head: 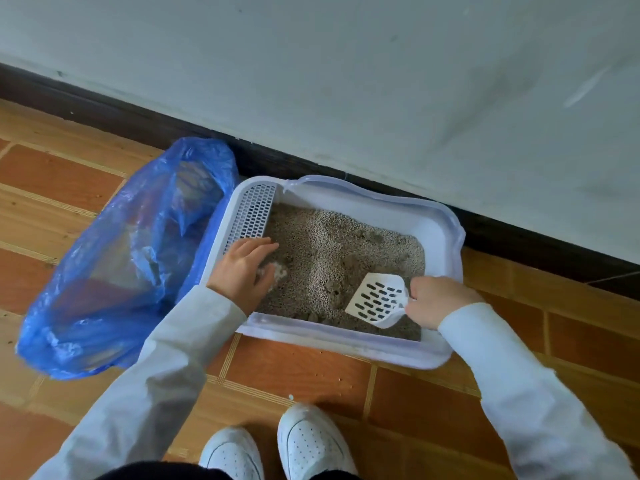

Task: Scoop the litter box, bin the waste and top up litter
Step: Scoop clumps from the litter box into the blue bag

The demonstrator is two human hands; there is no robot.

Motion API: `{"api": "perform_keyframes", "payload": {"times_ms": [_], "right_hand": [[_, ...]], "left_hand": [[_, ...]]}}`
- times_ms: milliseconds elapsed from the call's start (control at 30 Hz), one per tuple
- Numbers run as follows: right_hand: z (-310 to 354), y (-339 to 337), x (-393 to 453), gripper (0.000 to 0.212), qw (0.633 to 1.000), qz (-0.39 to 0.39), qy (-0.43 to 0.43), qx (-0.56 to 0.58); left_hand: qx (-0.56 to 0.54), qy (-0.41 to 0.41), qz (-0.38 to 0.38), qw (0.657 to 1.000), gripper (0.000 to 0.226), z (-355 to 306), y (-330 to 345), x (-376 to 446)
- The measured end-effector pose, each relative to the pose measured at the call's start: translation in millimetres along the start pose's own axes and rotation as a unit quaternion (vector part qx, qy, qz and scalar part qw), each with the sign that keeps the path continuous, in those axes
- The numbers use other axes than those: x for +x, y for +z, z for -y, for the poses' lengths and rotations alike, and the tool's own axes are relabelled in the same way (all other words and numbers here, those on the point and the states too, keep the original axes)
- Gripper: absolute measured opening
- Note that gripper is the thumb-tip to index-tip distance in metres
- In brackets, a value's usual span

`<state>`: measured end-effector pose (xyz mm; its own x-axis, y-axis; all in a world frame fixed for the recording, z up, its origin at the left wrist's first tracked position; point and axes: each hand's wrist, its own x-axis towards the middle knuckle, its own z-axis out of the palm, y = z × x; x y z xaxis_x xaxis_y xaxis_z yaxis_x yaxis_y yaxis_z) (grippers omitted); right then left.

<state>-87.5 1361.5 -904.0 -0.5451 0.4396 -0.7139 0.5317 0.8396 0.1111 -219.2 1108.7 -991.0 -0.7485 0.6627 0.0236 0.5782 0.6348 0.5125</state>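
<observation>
Right hand (437, 301) grips scoop (378, 299) handle, blade on litter (332, 244). Left hand (244, 268) curled around white clump (278, 271); bag (131, 258) to its left.

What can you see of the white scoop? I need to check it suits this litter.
The scoop is white, plastic by its look, with a flat blade pierced by rows of oblong slots and raised side walls. It lies tilted over the grey litter near the front right corner of the litter box, looking empty. The right hand grips its handle end, which is hidden.
</observation>
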Motion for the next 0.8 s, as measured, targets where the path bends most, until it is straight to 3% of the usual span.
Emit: {"api": "perform_keyframes", "payload": {"times_ms": [300, 433, 567, 700, 800], "right_hand": [[25, 41, 34, 0.013, 0.992, 0.008, -0.019, 0.126], [31, 51, 56, 0.018, 0.952, 0.042, -0.034, 0.300], [23, 54, 58, 0.014, 0.915, 0.054, -0.067, 0.395], [9, 50, 45, 0.014, 0.874, 0.027, -0.105, 0.473], [1, 40, 33, 0.013, 0.872, -0.029, -0.128, 0.471]], "left_hand": [[-0.009, -0.033, -0.014, 0.999, 0.050, -1, 6, -9], [-0.021, -0.044, -0.051, 0.998, 0.046, 0, 5, -14], [-0.024, -0.053, -0.085, 0.995, 0.039, 6, -1, -18], [-0.008, -0.059, -0.111, 0.992, 0.034, 9, -5, -23], [-0.005, -0.066, -0.104, 0.992, 0.043, 9, -6, -26]]}}
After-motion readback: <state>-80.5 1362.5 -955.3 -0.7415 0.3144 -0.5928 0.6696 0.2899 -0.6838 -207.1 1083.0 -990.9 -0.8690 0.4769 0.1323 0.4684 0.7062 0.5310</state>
